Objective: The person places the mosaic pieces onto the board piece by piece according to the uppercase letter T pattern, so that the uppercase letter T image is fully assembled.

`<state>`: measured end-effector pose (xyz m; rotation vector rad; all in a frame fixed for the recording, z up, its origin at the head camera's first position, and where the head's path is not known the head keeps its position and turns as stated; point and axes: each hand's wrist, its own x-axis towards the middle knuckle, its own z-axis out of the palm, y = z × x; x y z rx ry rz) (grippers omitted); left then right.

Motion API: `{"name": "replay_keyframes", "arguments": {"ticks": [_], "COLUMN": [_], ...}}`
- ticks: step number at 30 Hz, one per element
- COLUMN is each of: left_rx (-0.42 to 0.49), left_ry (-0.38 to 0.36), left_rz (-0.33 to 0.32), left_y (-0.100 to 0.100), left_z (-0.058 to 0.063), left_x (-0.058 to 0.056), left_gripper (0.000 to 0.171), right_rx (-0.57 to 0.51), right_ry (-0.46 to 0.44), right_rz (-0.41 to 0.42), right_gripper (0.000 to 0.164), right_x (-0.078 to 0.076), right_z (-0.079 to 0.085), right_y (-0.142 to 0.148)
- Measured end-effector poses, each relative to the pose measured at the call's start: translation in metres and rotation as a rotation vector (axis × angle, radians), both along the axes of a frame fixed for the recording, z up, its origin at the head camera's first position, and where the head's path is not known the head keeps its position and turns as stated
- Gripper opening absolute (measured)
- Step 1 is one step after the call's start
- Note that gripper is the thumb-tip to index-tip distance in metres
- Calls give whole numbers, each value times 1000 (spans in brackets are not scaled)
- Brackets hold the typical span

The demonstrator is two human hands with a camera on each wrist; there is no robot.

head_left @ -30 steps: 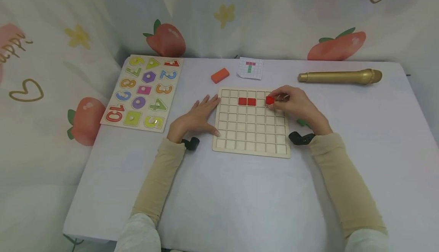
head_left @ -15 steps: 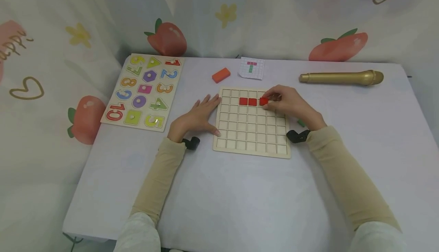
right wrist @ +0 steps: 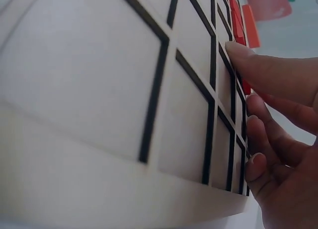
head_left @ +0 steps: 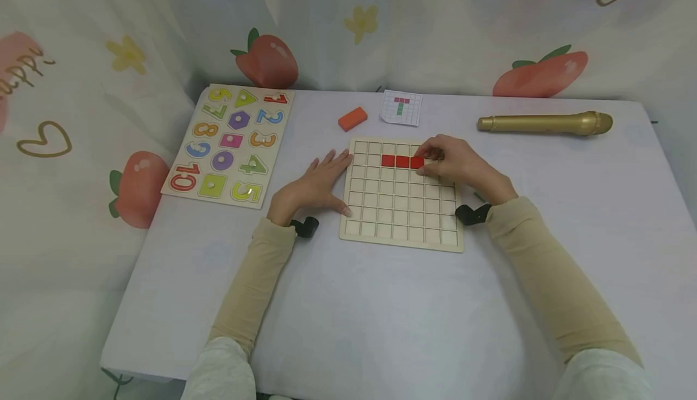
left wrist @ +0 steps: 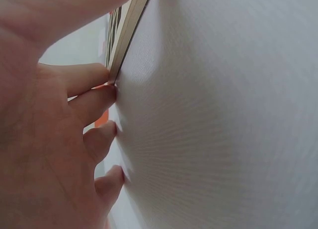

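Head view: left hand (head_left: 313, 191) with fingers spread, against left edge of wooden grid board (head_left: 400, 200) on table (head_left: 348, 315). Right hand (head_left: 457, 161) pinching rightmost red tile (head_left: 416, 163) of three abreast, second row from board's far edge. Number puzzle (head_left: 230, 140) at table's far left corner; orange block (head_left: 353, 119), pattern card (head_left: 401, 108) near far edge; gold microphone (head_left: 544, 123) toward far right corner.

Left wrist view: fingertips apart, touching table beside board.

Right wrist view: rightmost red tile partly hidden behind thumb.

right hand (head_left: 457, 161) pinching rightmost red tile (head_left: 416, 162), left hand (head_left: 313, 188) touching grid board (head_left: 400, 206)
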<state>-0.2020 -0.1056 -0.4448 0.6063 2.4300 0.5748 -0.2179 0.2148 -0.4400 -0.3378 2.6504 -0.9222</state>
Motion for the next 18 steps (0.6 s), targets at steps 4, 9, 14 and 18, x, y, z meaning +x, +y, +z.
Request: {"name": "replay_keyframes", "arguments": {"ticks": [4, 9, 14, 18], "left_rx": [-4, -1, -6, -7], "left_ry": [2, -6, -1, 4], "left_rz": [-8, -4, -4, -8], "left_y": [1, 2, 1, 1], "left_z": [1, 3, 2, 3], "left_x": [0, 0, 1, 2], "left_gripper": [126, 126, 124, 124], "right_rx": [-5, -13, -31, -43], "right_ry": [-12, -21, -6, 39], "right_rz": [-20, -38, -51, -51], "right_gripper": [35, 35, 36, 36], "right_x": [0, 2, 10, 14], "right_z": [0, -1, 2, 1], "right_y": [1, 1, 6, 11]}}
